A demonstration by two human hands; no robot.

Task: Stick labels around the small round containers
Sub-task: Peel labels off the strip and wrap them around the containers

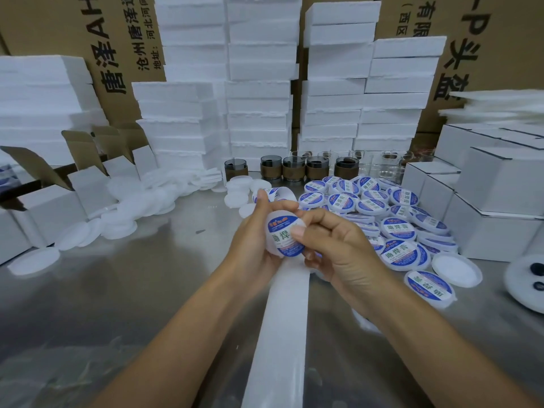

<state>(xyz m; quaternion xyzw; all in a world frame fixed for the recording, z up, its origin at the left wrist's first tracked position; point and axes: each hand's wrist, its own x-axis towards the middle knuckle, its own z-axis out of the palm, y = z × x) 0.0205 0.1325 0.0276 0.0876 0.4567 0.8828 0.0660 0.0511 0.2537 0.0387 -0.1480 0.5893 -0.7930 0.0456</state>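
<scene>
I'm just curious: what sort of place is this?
Probably a small packing and labelling workshop. White foam blocks and printed cardboard cartons are stacked at the back. A heap of labelled round containers lies on the steel table. The left hand and right hand hold one more container.

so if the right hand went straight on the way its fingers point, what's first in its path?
The container. The right hand points left at it, thumb on its label; the left hand cups it from the far side, as far as depth shows.
</scene>
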